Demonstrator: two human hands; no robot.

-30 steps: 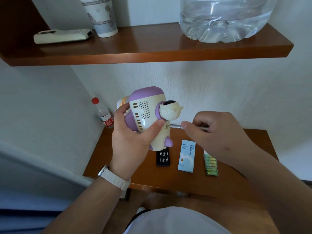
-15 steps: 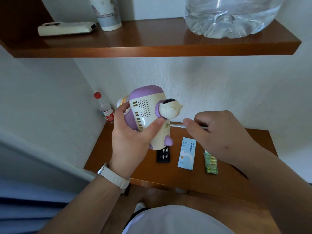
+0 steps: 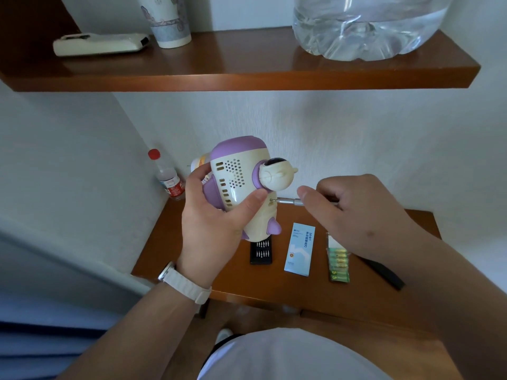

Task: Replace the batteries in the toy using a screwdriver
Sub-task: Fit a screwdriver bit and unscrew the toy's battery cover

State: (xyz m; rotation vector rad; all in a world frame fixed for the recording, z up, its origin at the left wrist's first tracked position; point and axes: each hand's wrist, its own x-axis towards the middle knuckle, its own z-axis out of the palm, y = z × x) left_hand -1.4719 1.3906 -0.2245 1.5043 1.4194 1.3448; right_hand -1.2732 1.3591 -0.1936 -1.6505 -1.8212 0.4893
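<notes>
My left hand [image 3: 216, 223] grips a cream and purple toy [image 3: 241, 185] in the air above the small wooden table [image 3: 192, 259], thumb pressed on its back near the screw. My right hand [image 3: 354, 207] pinches a slim silver screwdriver [image 3: 288, 200] held level, its tip in a screw hole on the toy's back. A row of green batteries [image 3: 338, 266] lies on the table under my right wrist. A black tray of screwdriver bits [image 3: 261, 252] lies below the toy.
A blue and white screwdriver box [image 3: 300, 249] lies between bits and batteries. A red-capped bottle [image 3: 167, 176] stands in the back left corner. A black strip [image 3: 384, 272] lies at the right. The wooden shelf [image 3: 247, 78] overhead carries a remote, a cup and a large water jug.
Both hands keep their grip on toy and screwdriver, with the tip staying in the screw hole. The view has tilted slightly downward.
</notes>
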